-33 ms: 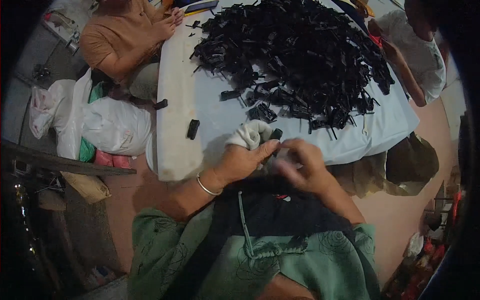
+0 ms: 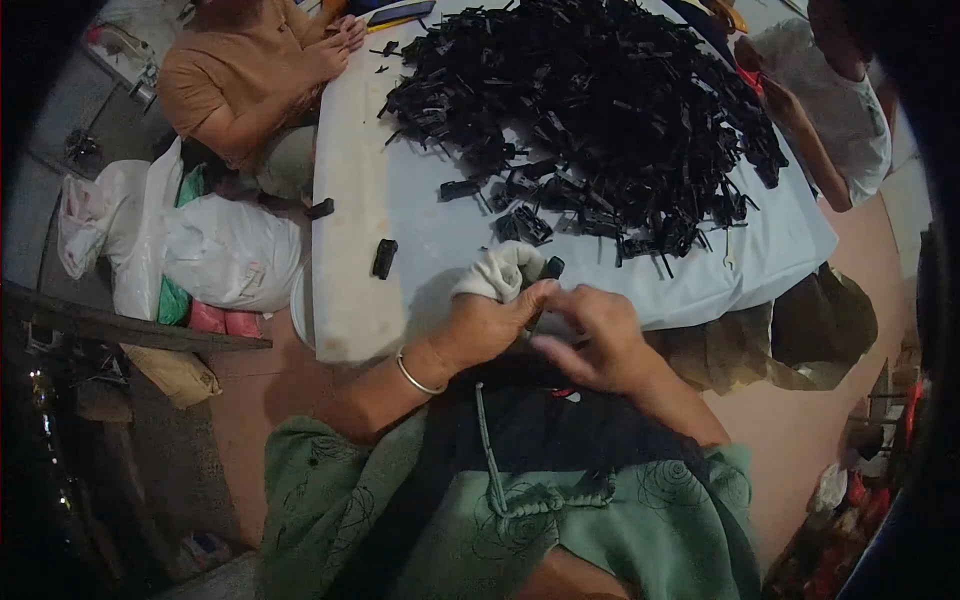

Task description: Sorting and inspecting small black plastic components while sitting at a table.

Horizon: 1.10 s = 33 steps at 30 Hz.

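In front of my body, at the table's near edge, my left hand (image 2: pixel 485 325) is closed around a small black plastic part (image 2: pixel 553 267). White cloth (image 2: pixel 490 273) covers its fingers; the thumb is bare and presses on the part, whose dark end sticks out above. My right hand (image 2: pixel 610 340) meets it from the other side, fingers bent and thumb against the part's lower end. The fingertips and most of the part are hidden between the hands. Just beyond lies a large heap of black plastic parts (image 2: pixel 600 100).
Single black parts lie left of the heap, one nearer me (image 2: pixel 384 258) and one at the table's left edge (image 2: pixel 321 208). A wrench (image 2: pixel 729 250) rests at the right. Two people sit at the far left and far right. White bags (image 2: pixel 235 250) stand left of the table (image 2: pixel 350 310).
My right hand has shifted slightly at the part, its thumb now plainer and less blurred. My left hand and the heap look the same.
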{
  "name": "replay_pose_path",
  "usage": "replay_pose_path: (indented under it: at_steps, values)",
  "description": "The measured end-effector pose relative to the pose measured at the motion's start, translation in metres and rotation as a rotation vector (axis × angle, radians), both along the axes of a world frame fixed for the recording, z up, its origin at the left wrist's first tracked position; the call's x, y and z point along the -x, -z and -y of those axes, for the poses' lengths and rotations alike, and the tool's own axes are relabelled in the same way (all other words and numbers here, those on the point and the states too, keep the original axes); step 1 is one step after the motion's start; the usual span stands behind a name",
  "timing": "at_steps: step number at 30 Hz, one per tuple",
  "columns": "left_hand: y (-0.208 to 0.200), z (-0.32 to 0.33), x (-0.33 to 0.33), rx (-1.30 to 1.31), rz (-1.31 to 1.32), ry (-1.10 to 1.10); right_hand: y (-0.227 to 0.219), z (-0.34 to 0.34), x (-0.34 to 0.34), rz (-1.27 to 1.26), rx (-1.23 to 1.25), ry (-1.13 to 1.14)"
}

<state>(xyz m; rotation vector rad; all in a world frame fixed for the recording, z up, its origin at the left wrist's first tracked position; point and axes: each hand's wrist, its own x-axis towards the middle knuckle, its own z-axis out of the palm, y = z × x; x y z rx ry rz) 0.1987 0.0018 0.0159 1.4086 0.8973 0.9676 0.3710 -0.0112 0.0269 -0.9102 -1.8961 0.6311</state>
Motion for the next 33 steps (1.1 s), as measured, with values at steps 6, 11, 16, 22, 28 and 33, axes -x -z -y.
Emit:
replay_pose_path:
  at_steps: [6, 11, 16, 22, 28, 33]
  values:
    - [-0.009, 0.008, -0.01, -0.023, 0.091, -0.1, 0.009, -0.002, 0.014, 0.072, -0.26, 0.148]
    - [-0.006, 0.008, 0.0, 0.132, 0.161, 0.053, 0.006, -0.006, 0.011, -0.312, 0.48, 0.058]
    - [-0.008, 0.01, 0.0, -0.054, -0.018, -0.023, 0.008, -0.004, 0.003, -0.09, 0.393, -0.033]
    - [-0.004, 0.012, -0.009, -0.601, -0.436, -0.17, 0.021, 0.002, 0.015, -0.237, 0.545, -0.005]
    - [-0.014, 0.018, -0.011, -0.555, -0.54, -0.173, 0.03, 0.002, 0.017, -0.261, 0.523, 0.013]
    - [-0.013, 0.009, -0.004, -0.266, -0.179, -0.172, 0.008, -0.006, -0.001, -0.197, 0.469, -0.023]
